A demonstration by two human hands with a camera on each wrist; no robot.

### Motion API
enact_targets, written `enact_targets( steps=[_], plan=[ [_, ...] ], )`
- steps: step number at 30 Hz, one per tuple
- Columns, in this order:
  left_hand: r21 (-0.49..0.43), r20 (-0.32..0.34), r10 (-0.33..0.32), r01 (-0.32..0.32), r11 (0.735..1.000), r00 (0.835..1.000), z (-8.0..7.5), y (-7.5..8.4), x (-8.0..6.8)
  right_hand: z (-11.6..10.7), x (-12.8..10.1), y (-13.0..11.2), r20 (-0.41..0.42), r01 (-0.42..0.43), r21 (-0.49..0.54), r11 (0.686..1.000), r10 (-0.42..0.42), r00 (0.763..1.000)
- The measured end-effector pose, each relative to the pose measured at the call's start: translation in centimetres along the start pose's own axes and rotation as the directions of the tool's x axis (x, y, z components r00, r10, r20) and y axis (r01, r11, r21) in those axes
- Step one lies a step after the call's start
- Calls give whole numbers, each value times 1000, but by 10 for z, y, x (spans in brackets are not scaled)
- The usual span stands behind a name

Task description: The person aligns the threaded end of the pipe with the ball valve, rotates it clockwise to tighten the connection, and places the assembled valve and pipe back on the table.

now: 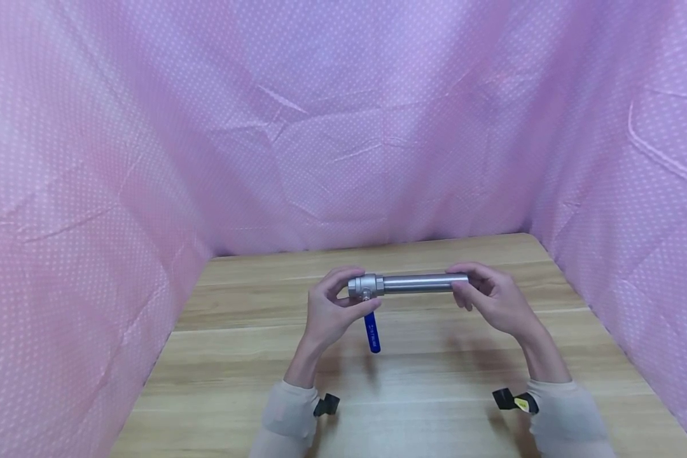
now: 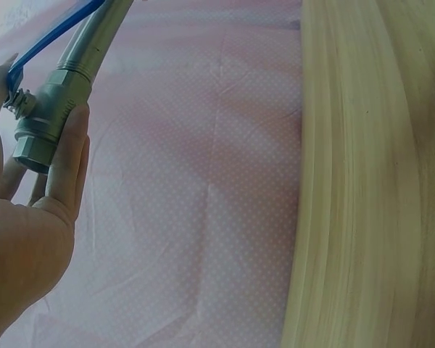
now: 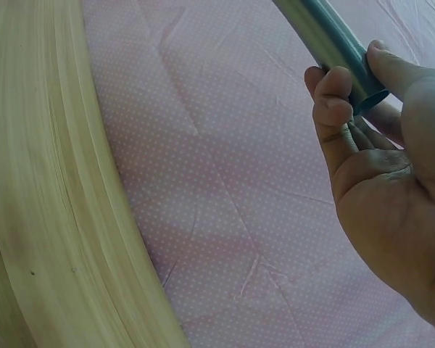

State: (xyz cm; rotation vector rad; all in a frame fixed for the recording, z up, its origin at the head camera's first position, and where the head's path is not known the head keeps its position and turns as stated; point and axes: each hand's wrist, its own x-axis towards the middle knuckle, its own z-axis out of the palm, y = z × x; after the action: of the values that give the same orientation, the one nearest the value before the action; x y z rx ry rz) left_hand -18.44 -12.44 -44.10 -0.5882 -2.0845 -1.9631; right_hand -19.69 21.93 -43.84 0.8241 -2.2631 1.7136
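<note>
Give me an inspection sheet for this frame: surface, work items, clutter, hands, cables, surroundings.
Surface: wooden table, bare where visible.
Work items: valve with blue handle hanging down, joined to a metal pipe; both held above the table.
Clutter: nothing seen.
Hands: left hand grips the valve; right hand grips the pipe's free end.
Cables: nothing seen; black straps at both wrists.
Surroundings: pink dotted cloth on three sides.

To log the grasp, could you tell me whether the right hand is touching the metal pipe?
Touching. The right wrist view shows the right hand pinching the end of the metal pipe between fingers and thumb.
</note>
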Motion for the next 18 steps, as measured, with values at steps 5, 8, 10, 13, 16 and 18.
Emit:
enact_targets(
  steps=[5, 8, 10, 13, 16, 18],
  plan=[
    [0, -6, 2, -2, 1000, 1000, -1, 0, 0, -1, -1, -2, 4, -11, 3, 1000, 11, 1000],
    [-5, -3, 4, -4, 1000, 1000, -1, 1, 1, -2, -2, -2, 4, -21, -11, 1000, 21, 1000],
    [-4, -3, 2, -2, 1000, 1000, -1, 1, 0, -2, -3, -2, 6, -19, -19, 1000, 19, 1000],
    [-4, -3, 2, -2, 1000, 1000, -1, 0, 0, -2, -3, -2, 6, -14, -22, 1000, 14, 1000],
    [-6, -3, 6, -6, 1000, 1000, -1, -1, 0, -2, -3, -2, 3, -10, -20, 1000, 10, 1000],
    [-9, -3, 7, -7, 1000, 1000, -1, -1, 0, -1, -3, -2, 2, -7, -17, 1000, 7, 1000]
  ],
)
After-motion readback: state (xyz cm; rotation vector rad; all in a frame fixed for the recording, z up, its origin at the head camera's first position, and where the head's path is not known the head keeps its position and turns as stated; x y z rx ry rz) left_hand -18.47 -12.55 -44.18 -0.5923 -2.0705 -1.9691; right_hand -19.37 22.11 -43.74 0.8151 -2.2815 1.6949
